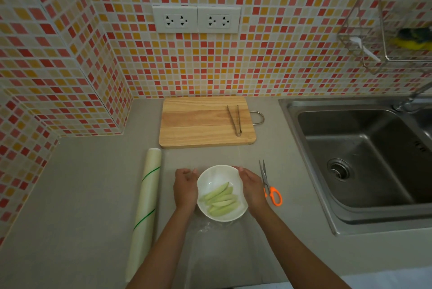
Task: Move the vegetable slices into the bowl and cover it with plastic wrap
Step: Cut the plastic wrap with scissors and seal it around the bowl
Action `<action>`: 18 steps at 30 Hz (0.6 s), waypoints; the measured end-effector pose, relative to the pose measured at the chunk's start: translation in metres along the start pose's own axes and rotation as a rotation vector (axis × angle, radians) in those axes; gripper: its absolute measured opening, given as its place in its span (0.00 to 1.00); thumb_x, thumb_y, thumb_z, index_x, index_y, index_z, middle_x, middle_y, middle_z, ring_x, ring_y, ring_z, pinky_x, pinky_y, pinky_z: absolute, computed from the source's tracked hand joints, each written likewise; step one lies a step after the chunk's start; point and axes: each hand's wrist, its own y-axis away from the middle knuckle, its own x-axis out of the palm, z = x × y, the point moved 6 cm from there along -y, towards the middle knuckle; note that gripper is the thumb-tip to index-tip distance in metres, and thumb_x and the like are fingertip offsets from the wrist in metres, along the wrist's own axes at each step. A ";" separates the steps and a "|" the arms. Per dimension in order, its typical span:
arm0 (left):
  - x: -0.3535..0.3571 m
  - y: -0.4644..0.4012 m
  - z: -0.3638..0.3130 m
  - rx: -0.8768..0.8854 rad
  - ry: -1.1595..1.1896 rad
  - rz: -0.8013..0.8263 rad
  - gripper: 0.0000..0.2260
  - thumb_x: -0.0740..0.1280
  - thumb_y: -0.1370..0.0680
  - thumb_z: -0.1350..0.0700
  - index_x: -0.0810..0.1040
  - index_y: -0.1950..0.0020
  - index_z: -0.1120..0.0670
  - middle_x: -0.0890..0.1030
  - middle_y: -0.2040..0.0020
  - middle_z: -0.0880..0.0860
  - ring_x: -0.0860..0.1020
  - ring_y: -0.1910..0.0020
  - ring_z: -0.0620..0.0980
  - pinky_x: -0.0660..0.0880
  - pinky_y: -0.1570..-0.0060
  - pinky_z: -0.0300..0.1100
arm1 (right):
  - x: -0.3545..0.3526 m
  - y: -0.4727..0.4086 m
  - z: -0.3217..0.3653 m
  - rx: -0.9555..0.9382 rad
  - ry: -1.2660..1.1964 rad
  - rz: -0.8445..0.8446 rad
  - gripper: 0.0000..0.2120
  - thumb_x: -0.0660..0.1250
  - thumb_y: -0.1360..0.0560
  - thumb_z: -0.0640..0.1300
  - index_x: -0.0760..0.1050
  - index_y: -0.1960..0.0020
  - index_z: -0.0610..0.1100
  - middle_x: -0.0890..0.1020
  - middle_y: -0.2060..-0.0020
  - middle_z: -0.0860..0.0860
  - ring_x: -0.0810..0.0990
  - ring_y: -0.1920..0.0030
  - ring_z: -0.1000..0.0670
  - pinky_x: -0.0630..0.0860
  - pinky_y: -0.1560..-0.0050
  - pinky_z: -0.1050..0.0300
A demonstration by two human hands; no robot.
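The left hand (pixel 185 189) cups the left side of a round white ceramic bowl (pixel 222 193), fingers curved against its wall; the right hand (pixel 252 187) mirrors it on the right side. Both appear to press a sheet of clear plastic wrap (pixel 210 225) against the bowl, though the film is almost invisible and whether it already spans the top cannot be told. Wrinkled film shows on the grey countertop (pixel 93 195) just below the bowl.

Pale green vegetable slices (pixel 221 200) lie inside the bowl, in its lower half.

The film is likely very light, limp and clingy, prone to folding on itself, so it is best taken by its edges and stretched taut. The bowl looks rigid, smooth and breakable; holding its sides steadies it.

The roll of plastic wrap (pixel 146 209) lies left of the bowl. Orange-handled scissors (pixel 268 186) lie just right. Behind, metal tongs (pixel 235 120) rest on a wooden cutting board (pixel 201 122).
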 end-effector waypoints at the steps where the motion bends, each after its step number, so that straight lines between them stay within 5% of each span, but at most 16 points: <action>1: -0.003 0.003 -0.001 0.030 -0.016 -0.042 0.09 0.65 0.22 0.56 0.72 0.43 0.57 0.78 0.52 0.52 0.76 0.53 0.53 0.68 0.53 0.42 | 0.000 0.000 0.001 0.001 0.009 0.000 0.14 0.58 0.20 0.40 0.83 0.51 0.43 0.85 0.56 0.46 0.82 0.54 0.49 0.78 0.50 0.54; 8: -0.028 0.026 -0.033 0.414 0.030 -0.292 0.10 0.61 0.20 0.60 0.75 0.41 0.61 0.79 0.47 0.58 0.77 0.49 0.55 0.73 0.49 0.46 | 0.000 0.003 0.003 0.001 -0.006 0.003 0.13 0.58 0.20 0.40 0.82 0.50 0.42 0.84 0.55 0.46 0.82 0.56 0.52 0.78 0.59 0.67; 13: -0.010 0.047 -0.036 0.568 0.051 0.051 0.18 0.54 0.19 0.45 0.73 0.33 0.47 0.81 0.44 0.43 0.77 0.42 0.37 0.70 0.42 0.28 | -0.001 0.001 0.001 0.001 -0.012 0.000 0.13 0.58 0.20 0.38 0.81 0.48 0.39 0.84 0.54 0.45 0.82 0.55 0.52 0.78 0.58 0.66; 18: 0.009 0.045 -0.013 0.375 0.177 0.186 0.21 0.51 0.18 0.43 0.67 0.27 0.44 0.82 0.42 0.43 0.77 0.39 0.45 0.71 0.36 0.44 | 0.000 0.002 -0.004 0.022 -0.047 -0.023 0.14 0.56 0.19 0.40 0.80 0.49 0.39 0.83 0.55 0.44 0.82 0.57 0.52 0.78 0.57 0.65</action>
